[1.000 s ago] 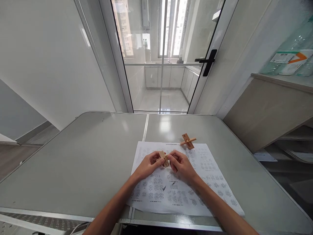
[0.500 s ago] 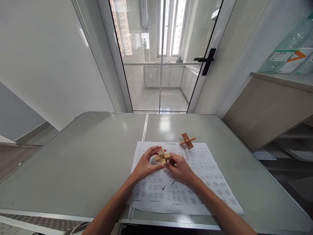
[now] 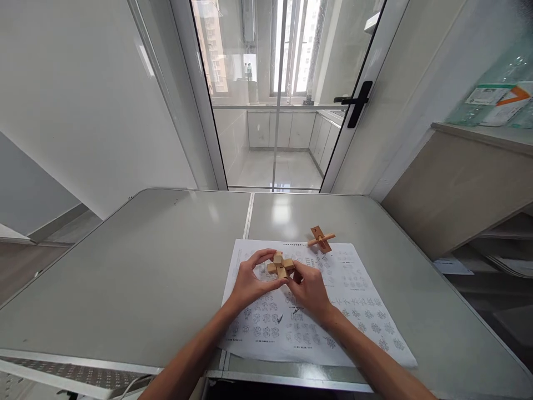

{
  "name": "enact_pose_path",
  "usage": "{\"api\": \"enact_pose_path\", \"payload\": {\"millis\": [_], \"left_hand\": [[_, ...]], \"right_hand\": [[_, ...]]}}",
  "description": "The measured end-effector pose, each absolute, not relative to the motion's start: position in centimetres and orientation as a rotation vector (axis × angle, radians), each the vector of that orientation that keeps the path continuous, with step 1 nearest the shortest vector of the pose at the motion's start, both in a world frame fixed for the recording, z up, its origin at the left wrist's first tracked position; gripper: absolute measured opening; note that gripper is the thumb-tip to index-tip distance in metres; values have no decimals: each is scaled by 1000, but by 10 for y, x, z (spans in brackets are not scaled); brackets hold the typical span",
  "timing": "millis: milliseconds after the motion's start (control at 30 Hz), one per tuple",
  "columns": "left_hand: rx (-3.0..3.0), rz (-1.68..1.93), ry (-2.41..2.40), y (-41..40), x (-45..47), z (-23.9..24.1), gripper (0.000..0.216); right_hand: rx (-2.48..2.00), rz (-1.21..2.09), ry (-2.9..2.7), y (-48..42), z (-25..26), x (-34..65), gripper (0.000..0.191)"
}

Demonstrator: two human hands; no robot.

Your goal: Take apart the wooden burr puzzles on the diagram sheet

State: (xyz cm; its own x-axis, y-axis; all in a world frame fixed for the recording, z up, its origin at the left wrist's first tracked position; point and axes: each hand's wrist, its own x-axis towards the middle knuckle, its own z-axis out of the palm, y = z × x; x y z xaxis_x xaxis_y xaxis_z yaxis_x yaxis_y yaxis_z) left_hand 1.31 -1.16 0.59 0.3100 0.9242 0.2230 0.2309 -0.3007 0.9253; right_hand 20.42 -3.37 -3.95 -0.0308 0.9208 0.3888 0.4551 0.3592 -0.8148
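Note:
A light wooden burr puzzle [image 3: 281, 266] of interlocking blocks is held between my two hands above a printed sheet. My left hand [image 3: 252, 280] grips it from the left, thumb at its near side and fingers at its far side. From the right, my right hand [image 3: 308, 285] pinches the puzzle with thumb and fingers; some fingertips are hidden behind the blocks. Below lies the white instruction sheet [image 3: 362, 339], covered with small puzzle drawings and a few handwritten check marks.
A second wooden puzzle [image 3: 321, 239], a brown plate marked with a number and crossed by sticks, lies at the sheet's far edge. The grey table [image 3: 145, 278] reaches a glass door [image 3: 275, 111]. Plastic-wrapped bottles [image 3: 495, 103] stand on a shelf at right.
The puzzle has turned and tilted slightly between my hands. Both hands keep hold of it, and the whole view has shifted a little.

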Motion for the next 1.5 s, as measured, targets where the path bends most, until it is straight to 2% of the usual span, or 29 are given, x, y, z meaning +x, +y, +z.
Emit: {"api": "enact_pose_path", "payload": {"millis": [200, 500, 700, 767, 1233, 1367, 1500], "left_hand": [[1713, 1015, 1049, -11, 11, 5, 63], [1674, 973, 932, -7, 5, 2, 67], [1572, 949, 793, -4, 3, -1, 70], [1535, 931, 730, -3, 3, -2, 73], [1600, 949, 846, -8, 2, 3, 65], [1671, 984, 924, -10, 6, 7, 60], [1747, 1080, 1045, -13, 11, 8, 65]], "right_hand": [[-1162, 864, -1689, -33, -27, 209, 19], [-990, 1160, -1650, -32, -24, 211, 31], [-814, 1718, -1531, -28, -24, 217, 45], [-750, 1795, -1522, -26, -25, 220, 48], [-907, 1588, -1453, -32, -26, 216, 41], [-1004, 1390, -1467, -29, -28, 216, 38], [-1101, 1268, -1379, -26, -33, 217, 36]]}}
